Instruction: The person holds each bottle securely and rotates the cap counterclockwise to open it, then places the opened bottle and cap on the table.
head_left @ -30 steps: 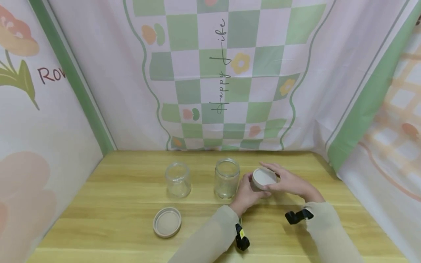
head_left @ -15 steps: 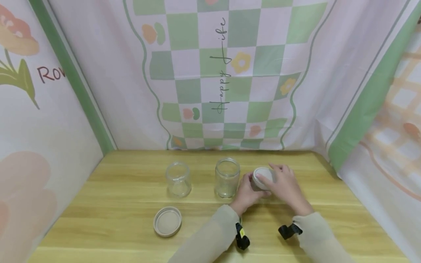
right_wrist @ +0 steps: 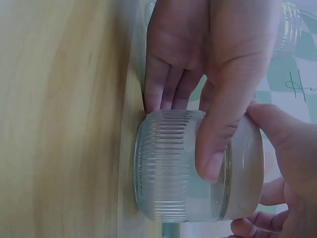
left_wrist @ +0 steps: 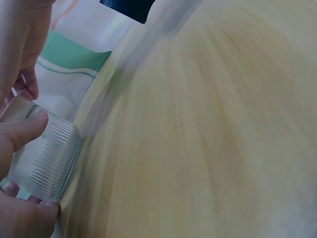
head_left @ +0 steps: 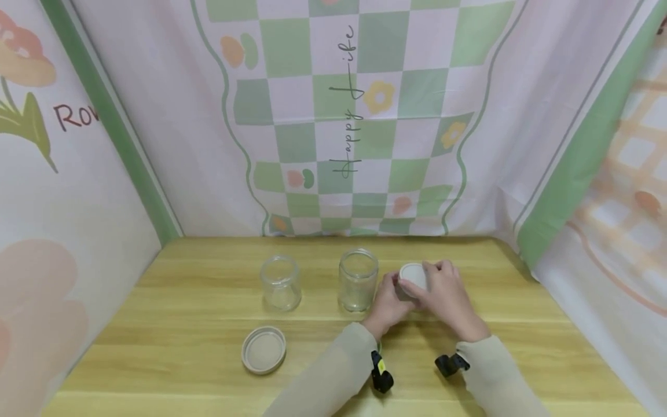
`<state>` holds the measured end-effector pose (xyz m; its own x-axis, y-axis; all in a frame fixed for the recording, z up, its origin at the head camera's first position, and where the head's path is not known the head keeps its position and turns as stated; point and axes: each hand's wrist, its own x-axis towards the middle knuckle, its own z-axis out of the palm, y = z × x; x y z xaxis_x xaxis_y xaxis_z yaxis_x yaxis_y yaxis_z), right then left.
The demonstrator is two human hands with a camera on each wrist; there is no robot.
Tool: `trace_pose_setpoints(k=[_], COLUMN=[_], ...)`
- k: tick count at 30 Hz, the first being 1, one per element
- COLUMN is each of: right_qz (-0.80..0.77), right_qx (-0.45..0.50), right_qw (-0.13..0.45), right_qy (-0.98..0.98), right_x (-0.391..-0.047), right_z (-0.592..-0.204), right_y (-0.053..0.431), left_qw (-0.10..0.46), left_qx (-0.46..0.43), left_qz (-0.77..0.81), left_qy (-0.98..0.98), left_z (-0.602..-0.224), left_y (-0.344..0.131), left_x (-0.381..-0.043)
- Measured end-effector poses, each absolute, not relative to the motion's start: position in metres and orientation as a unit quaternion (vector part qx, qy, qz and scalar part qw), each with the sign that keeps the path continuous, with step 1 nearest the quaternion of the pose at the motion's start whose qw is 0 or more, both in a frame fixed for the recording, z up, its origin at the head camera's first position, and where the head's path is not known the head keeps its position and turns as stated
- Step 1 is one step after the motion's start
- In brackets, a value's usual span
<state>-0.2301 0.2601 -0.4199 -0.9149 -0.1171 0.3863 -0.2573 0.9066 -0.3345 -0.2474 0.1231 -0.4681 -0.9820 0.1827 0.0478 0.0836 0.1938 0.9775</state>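
My left hand (head_left: 388,304) grips a small clear glass jar (right_wrist: 166,168) with a ribbed lower part, its thumb lying along the glass. A pale round lid (head_left: 411,278) sits on the jar's mouth. My right hand (head_left: 449,295) holds this lid by its edge, thumb at the near side and fingers at the far right. The left wrist view shows the ribbed jar (left_wrist: 52,158) upright, close to the wooden tabletop. In the head view the hands cover most of the jar's body.
Just left of my hands stands a taller lidless glass jar (head_left: 358,284). Farther left is a shorter lidless jar (head_left: 281,284). A beige lid (head_left: 263,350) lies inside-up on the wooden table (head_left: 172,341) nearer the front. A patterned curtain (head_left: 339,133) hangs along the back edge.
My right hand has swung left and turned round the lid, its thumb shifting to the lid's left side. My left hand keeps its grip on the jar in the same place.
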Motion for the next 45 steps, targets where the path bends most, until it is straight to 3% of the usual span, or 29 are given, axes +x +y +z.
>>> trace_pose_setpoints(k=[19, 27, 45], right_qz=[0.254, 0.304, 0.31], right_qx=[0.132, 0.153, 0.26], right_qw=[0.122, 0.064, -0.013], right_qy=[-0.95, -0.938, -0.914], right_x=[-0.238, -0.243, -0.255], right_z=[-0.413, -0.407, -0.4], right_y=[0.274, 0.285, 0.305], left_qw=[0.06, 0.064, 0.065], left_qx=[0.092, 0.09, 0.09], left_qz=[0.639, 0.64, 0.64], left_qy=[0.761, 0.761, 0.76], left_z=[-0.468, -0.468, -0.469], left_y=[0.119, 0.118, 0.121], left_x=[-0.248, -0.246, -0.247])
